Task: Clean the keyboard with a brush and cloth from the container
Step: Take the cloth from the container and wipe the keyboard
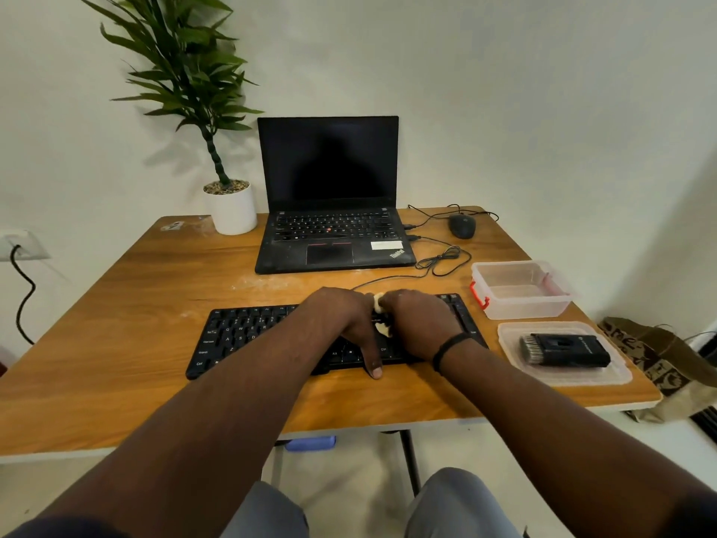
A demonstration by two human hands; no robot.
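A black keyboard (248, 335) lies across the front middle of the wooden table (147, 281). Both hands are on its right half. My left hand (341, 324) rests on the keys with its thumb stretched down over the front edge. My right hand (421, 324) is curled over a pale yellow cloth (382, 328), which shows only as small patches between the two hands. The black brush (564, 349) lies on the clear lid (617, 376) to the right of the keyboard. The clear container (522, 306) with a red clasp stands behind the lid.
An open black laptop (329, 211) stands behind the keyboard, with a mouse (462, 226) and coiled cables (442, 262) to its right. A white potted plant (231, 207) sits at the back left. A paper bag (667, 366) stands on the floor by the table's right edge.
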